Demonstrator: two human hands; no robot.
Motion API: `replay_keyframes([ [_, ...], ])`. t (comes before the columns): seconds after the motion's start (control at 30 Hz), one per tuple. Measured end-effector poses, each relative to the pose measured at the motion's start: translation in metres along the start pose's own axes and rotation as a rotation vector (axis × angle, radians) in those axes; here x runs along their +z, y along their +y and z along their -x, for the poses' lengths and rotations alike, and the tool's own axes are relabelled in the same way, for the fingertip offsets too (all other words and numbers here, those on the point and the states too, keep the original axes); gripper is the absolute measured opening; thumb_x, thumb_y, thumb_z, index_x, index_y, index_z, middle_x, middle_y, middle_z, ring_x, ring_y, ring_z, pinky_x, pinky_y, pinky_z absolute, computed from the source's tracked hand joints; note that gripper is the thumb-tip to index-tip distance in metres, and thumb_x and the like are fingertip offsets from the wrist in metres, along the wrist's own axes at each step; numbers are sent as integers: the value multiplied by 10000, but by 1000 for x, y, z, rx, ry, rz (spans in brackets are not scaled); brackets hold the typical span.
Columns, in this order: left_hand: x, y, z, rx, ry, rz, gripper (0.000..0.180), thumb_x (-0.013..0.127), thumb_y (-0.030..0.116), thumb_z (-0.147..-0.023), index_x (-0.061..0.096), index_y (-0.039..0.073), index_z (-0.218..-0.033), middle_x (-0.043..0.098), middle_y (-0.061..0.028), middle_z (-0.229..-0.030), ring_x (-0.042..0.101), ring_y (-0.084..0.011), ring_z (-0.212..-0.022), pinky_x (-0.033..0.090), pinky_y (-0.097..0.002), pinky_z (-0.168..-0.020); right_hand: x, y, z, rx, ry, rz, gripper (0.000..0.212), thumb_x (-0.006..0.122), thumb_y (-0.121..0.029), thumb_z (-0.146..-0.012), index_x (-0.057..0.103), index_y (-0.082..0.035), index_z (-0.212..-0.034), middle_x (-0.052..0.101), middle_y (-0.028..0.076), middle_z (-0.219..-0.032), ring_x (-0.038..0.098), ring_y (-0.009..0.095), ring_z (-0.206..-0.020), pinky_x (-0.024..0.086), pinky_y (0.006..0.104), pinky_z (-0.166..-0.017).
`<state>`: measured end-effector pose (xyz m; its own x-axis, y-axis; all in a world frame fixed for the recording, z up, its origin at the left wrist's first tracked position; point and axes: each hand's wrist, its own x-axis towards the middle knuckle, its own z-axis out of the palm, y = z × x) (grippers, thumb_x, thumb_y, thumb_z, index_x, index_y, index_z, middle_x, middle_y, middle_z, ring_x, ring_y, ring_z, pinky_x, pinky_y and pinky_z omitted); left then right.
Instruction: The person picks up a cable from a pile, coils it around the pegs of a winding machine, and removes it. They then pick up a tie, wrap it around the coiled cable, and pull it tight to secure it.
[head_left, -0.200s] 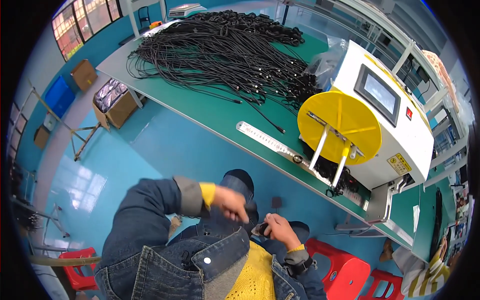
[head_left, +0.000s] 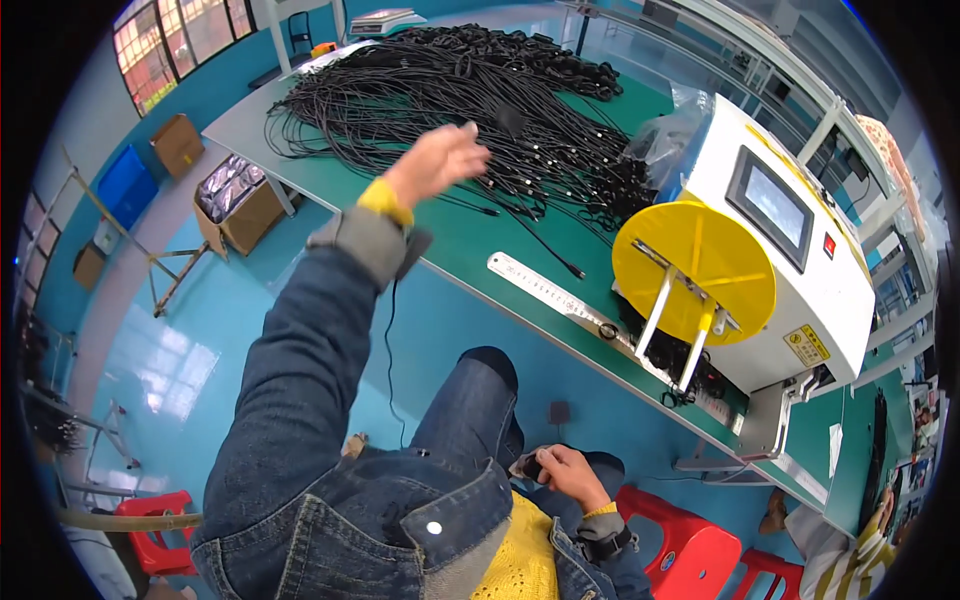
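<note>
My left hand is stretched out over the front edge of the green table, fingers extended and apart, with nothing in it. Just beyond its fingertips a blurred dark object shows against a wide heap of black cables; its kind cannot be made out. At my lap, my right hand is closed round a small dark thing, mostly hidden by the fingers. A thin black cord hangs below my left sleeve toward my lap.
A white machine with a screen and yellow disc stands at the table's right. A steel ruler lies along the front edge. Red stools stand at lower right, near another person's striped sleeve. A carton sits at left.
My left hand has swung from my lap up and forward over the table, its fingers now spread. A blurred dark object has appeared over the cables. My right hand stays at my lap.
</note>
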<state>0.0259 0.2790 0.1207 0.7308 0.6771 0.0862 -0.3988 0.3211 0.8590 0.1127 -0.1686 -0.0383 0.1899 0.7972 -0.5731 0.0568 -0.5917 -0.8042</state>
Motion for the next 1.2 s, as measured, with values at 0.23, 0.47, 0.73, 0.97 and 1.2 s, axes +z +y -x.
replay_keyframes([
  [0.23,-91,-68,7,225,-39,-1853,429,621,218,-751,506,102,-1148,596,-128,-870,574,-323,-863,461,-425,-766,5,3,-8,-46,-24,-49,235,564,-243,-844,570,-8,-822,582,28,-642,520,82,-547,410,219,-485],
  [0.47,-76,-56,42,369,1,-1765,99,514,155,-831,475,68,-856,573,-119,-793,550,-333,-806,420,-424,-731,3,4,-7,-93,-8,-42,201,566,-206,-837,576,-5,-840,576,32,-629,523,81,-551,412,223,-489],
  [0.73,24,-27,164,623,-474,-1436,104,571,74,-763,528,49,-854,553,-107,-726,559,-315,-683,445,-385,-603,2,-104,18,-902,806,463,238,647,-46,-730,597,11,-955,588,123,-787,559,212,-635,454,289,-562],
  [0.97,131,-60,207,338,-603,-1071,99,569,128,-797,523,46,-828,591,-111,-738,586,-287,-652,460,-369,-557,7,-139,49,-1190,948,913,347,669,20,-670,599,6,-1010,585,156,-908,557,292,-726,473,339,-634],
  [1.2,179,-47,206,-144,-796,-701,132,570,120,-791,551,13,-867,606,-122,-758,591,-290,-674,463,-348,-583,-23,-136,86,-1135,1347,1103,355,658,53,-664,604,12,-1013,580,157,-902,561,295,-760,471,360,-644],
])
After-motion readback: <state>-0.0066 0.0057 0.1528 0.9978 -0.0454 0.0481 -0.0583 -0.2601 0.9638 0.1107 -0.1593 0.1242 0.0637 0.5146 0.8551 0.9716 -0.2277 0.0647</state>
